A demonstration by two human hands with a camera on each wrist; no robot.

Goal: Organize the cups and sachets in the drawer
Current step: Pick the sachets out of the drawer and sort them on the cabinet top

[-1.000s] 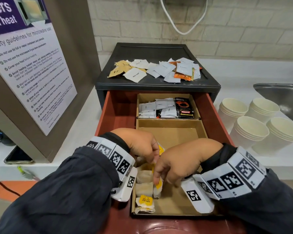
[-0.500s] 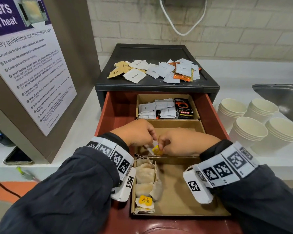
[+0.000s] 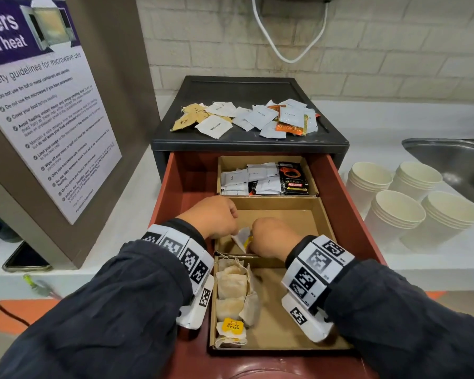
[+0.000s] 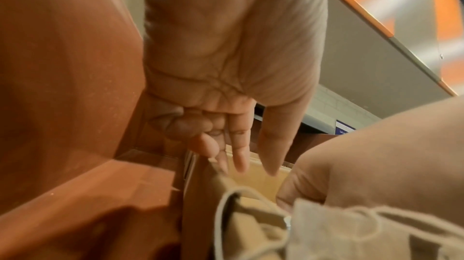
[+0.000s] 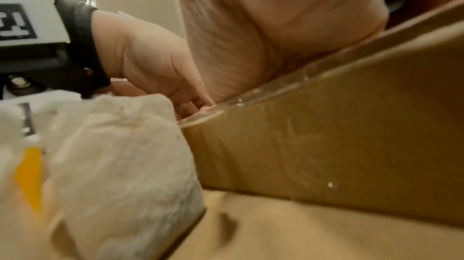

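The red drawer (image 3: pixel 173 187) is pulled out and holds three cardboard compartments. Over the middle compartment (image 3: pixel 298 222) my right hand (image 3: pixel 257 236) pinches a tea bag (image 3: pixel 240 237) with a yellow tag. My left hand (image 3: pixel 231 220) hovers just left of it. In the left wrist view the left hand (image 4: pixel 253 169) has straight fingers and nothing between them. More tea bags (image 3: pixel 231 285) line the left side of the near compartment. White and black sachets (image 3: pixel 260 179) fill the far one. Stacks of paper cups (image 3: pixel 394 214) stand on the counter to the right.
Loose sachets (image 3: pixel 246 119) lie scattered on top of the black cabinet (image 3: pixel 326 143). A steel sink (image 3: pixel 454 160) sits at far right behind the cups. On the left stands a microwave guideline sign (image 3: pixel 47 119), with a phone (image 3: pixel 25 258) on the counter.
Both hands moved away from me, from the near compartment to the middle one, with a yellow-tagged tea bag carried along. They now sit lower inside the middle compartment.
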